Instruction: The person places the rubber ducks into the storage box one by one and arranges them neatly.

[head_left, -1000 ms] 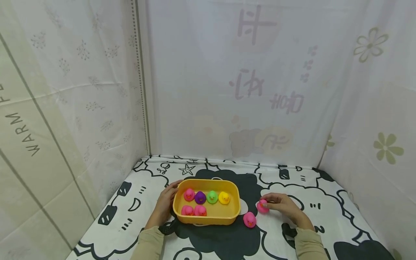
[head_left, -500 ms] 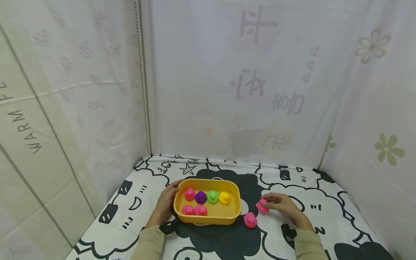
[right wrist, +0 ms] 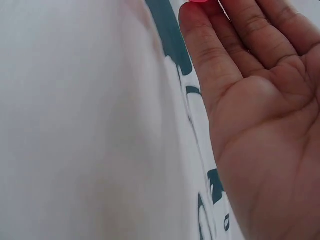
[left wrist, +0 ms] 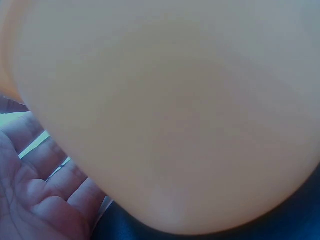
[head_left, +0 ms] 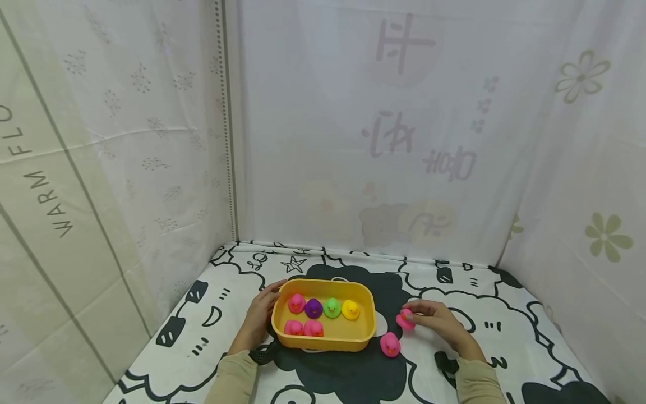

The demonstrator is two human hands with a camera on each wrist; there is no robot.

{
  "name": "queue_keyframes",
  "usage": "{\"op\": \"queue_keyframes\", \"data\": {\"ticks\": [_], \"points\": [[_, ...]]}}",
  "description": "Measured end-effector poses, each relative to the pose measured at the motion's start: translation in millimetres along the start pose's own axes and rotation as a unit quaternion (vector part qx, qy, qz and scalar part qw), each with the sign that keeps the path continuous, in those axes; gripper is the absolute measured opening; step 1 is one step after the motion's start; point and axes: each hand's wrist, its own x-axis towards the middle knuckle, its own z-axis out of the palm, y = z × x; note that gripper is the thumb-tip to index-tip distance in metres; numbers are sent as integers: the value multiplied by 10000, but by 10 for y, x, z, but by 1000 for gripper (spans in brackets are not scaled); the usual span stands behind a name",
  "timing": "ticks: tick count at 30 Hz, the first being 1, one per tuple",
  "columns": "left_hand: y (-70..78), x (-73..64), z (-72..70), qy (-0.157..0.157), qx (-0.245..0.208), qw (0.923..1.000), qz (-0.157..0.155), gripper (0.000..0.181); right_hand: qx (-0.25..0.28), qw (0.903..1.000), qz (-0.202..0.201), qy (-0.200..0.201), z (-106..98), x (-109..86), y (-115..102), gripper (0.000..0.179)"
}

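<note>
My left hand point(head_left: 259, 317) rests against the left side of a yellow plastic tub point(head_left: 328, 343), fingers along its rim and corner. In the left wrist view the tub wall point(left wrist: 170, 125) fills most of the picture, with the fingers partly hidden behind it. Right of the tub, my right hand point(head_left: 441, 324) pinches a pink rubber duck point(head_left: 405, 320) between thumb and fingertips, close over the cloth. Only a pink sliver of that duck shows at the top of the right wrist view. Another pink duck point(head_left: 390, 344) sits on the cloth between the tub and this hand.
Inside the tub, a back row has a pink duck point(head_left: 296, 303), a purple duck point(head_left: 314, 308), a green duck point(head_left: 332, 307) and a yellow duck point(head_left: 350, 309). Two pink ducks point(head_left: 294, 327) stand in front. Patterned cloth point(head_left: 212, 292) covers the table; curtains hang around it.
My right hand and the pink duck have shifted slightly left, toward the tub. The left hand stays at the tub, and the head view has turned a little.
</note>
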Motion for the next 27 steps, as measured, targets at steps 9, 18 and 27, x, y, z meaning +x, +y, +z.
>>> {"op": "queue_keyframes", "data": {"ticks": [9,18,27], "points": [[-2,9,5,119,141,9998,5,44,120,9989,-433,-116,26,-5,-182,40],[26,-3,18,37,130,9999,43,45,53,9981,-537,-309,101,65,-325,41],[-4,-14,16,37,99,9999,135,44,-150,9949,-772,-635,249,122,-543,34]]}}
